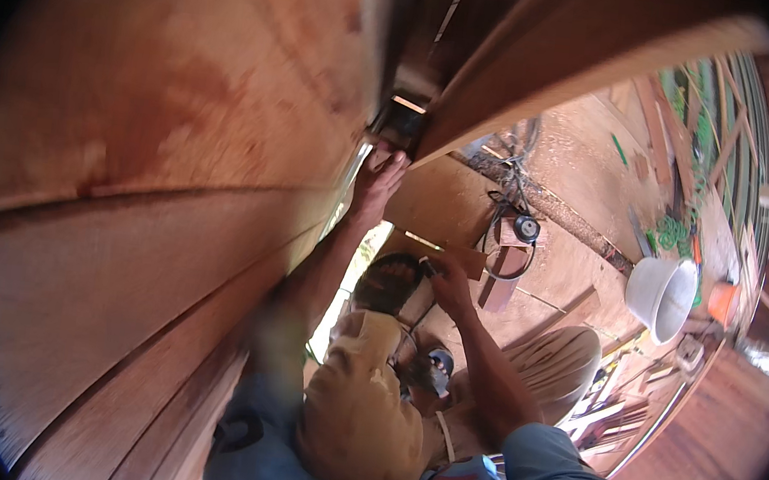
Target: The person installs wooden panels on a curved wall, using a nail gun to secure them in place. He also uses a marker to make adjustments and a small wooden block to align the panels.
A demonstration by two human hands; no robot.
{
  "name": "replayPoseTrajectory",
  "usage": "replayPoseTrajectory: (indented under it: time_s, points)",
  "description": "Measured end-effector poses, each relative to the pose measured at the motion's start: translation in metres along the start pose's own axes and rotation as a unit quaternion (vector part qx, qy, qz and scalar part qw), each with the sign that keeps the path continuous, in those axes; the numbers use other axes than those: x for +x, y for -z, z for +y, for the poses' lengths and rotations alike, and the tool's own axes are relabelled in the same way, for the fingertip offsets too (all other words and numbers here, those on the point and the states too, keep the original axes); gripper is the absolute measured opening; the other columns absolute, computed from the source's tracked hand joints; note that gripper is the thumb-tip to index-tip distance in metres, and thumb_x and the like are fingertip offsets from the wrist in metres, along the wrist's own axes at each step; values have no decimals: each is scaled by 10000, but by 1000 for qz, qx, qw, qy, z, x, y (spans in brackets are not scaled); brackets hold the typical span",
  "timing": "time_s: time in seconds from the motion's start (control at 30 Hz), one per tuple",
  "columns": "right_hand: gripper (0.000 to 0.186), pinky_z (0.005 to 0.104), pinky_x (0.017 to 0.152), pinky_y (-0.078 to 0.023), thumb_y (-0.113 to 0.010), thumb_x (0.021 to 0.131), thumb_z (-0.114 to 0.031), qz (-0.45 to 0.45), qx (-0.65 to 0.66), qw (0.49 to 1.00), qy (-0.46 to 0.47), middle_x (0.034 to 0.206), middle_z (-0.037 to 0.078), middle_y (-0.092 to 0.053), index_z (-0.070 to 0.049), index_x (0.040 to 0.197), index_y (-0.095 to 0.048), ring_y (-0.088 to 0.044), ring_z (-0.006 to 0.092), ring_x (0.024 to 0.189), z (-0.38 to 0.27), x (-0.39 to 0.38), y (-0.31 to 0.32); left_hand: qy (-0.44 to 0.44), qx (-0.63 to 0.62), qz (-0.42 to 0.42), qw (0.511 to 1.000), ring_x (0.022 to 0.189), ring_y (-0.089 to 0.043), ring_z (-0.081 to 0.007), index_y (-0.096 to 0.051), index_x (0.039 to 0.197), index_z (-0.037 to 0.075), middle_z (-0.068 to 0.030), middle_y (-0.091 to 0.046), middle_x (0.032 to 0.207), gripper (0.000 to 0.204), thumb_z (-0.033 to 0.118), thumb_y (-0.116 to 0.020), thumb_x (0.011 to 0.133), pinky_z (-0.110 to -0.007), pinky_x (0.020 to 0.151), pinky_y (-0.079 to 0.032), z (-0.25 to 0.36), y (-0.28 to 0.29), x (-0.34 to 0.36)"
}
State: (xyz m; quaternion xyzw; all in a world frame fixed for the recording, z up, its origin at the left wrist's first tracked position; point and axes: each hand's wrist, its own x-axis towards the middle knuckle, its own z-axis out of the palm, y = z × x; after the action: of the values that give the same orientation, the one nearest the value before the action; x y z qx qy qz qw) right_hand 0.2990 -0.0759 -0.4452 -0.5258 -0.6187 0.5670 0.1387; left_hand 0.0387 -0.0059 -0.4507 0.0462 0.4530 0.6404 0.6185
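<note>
My left hand (378, 181) reaches up along the wooden plank wall (159, 151), its fingers bent against a dark block (400, 122) in the narrow gap beside a thick wooden beam (553, 61). Whatever those fingers may grip is hidden. Lower down, my right hand (448, 284) is closed around a small thing with a pale end, too small to name. Beside it is a dark rounded object (389, 283), just past my bent knee in tan trousers (358, 406). A thin flat wooden piece (466, 262) shows just beyond my right hand.
A black corded device with a round face (525, 229) rests on wooden blocks (504, 276). To the right stand a white bucket (661, 297) and an orange container (723, 301). Scrap wood strips (614, 423) litter the floor, and long boards (733, 136) lie farther off.
</note>
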Motion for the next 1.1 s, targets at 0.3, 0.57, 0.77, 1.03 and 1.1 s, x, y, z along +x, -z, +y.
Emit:
replayPoseTrajectory:
  time_s: [0.3,0.57,0.77,1.03,1.1]
  points:
    - [352,408,919,-520,-643,891,-219,18,0,1000,-19,1113,205,-710,-22,1174,-710,-692,345,1037,-19,2,0,12,17,-16,1000,1400,-420,-370,-390,1468,214,-132,-472,1458,647,441,-701,948,-535,1148,-286,6,1,5]
    - [351,404,904,-528,-649,909,-245,72,60,995,-33,1107,205,-709,-22,1174,-707,-697,348,1022,-19,-1,-9,32,24,-48,998,1419,-391,-417,-329,1528,176,-168,-440,1503,743,425,-704,937,-553,1168,-250,10,8,9]
    - [346,394,912,-528,-652,904,-213,92,77,991,-65,1106,191,-712,-29,1193,-699,-696,329,1038,-18,2,-9,23,10,-11,1000,1424,-409,-408,-432,1467,52,-175,-438,1515,617,398,-610,989,-549,1183,-281,7,6,8]
    - [335,386,904,-534,-643,907,-176,95,97,990,-25,1119,177,-710,-23,1202,-683,-699,311,1030,-12,-2,-9,12,11,-6,1000,1433,-398,-410,-425,1478,57,-170,-405,1542,640,390,-626,970,-551,1205,-243,6,5,8]
    - [337,385,903,-534,-640,901,-161,94,100,990,-21,1127,178,-707,-23,1206,-679,-697,311,1035,-11,-2,-9,15,-2,-14,1000,1432,-399,-414,-416,1484,52,-184,-392,1545,643,382,-623,973,-551,1204,-250,7,5,8]
